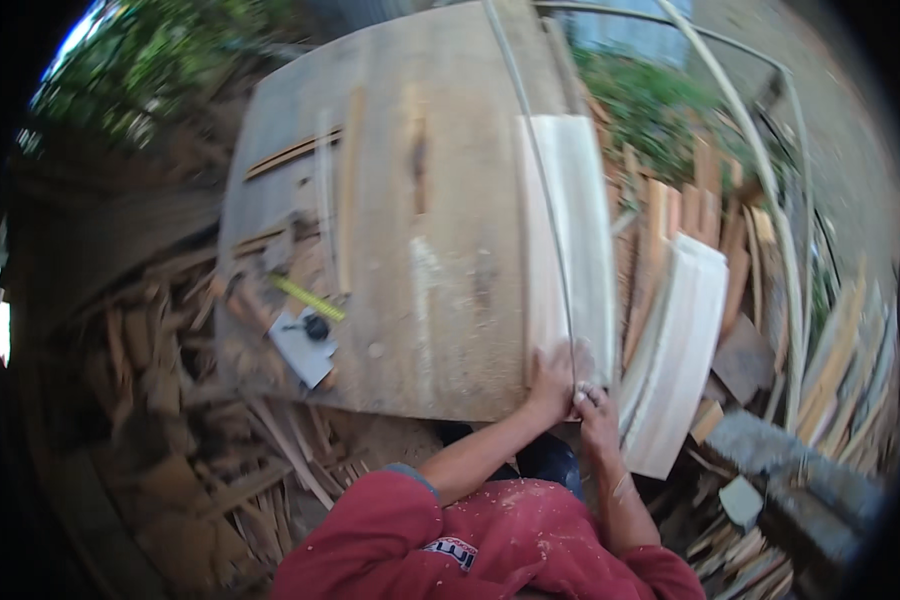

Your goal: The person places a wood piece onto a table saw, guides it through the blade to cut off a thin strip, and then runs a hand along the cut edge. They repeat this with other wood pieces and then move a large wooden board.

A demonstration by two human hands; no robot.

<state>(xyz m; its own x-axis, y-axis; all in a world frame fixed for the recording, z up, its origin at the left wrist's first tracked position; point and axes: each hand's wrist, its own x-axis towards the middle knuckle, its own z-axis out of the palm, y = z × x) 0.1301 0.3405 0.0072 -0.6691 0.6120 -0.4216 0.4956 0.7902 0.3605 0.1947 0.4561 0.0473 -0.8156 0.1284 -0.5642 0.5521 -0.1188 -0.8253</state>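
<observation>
A long pale board [562,200] lies along the right edge of a worn wooden tabletop [460,320], with a thin dark line like a rod or cord [542,210] running over it. My left hand [558,385] grips the board's near end beside that line, its fingers partly blurred. My right hand [595,415] is closed at the same end, just right of my left hand, wearing what looks like a ring. On the tabletop's left lie thin wooden strips [346,190], a yellow tape or rule [300,293] and a white flat piece with a dark object [298,350] on it.
More pale boards [675,360] lean at the right among stacked offcuts [705,200], beside a curved pole [740,110] and a grey beam [800,480]. Scrap wood [160,400] is heaped at the left. Greenery [630,100] grows behind.
</observation>
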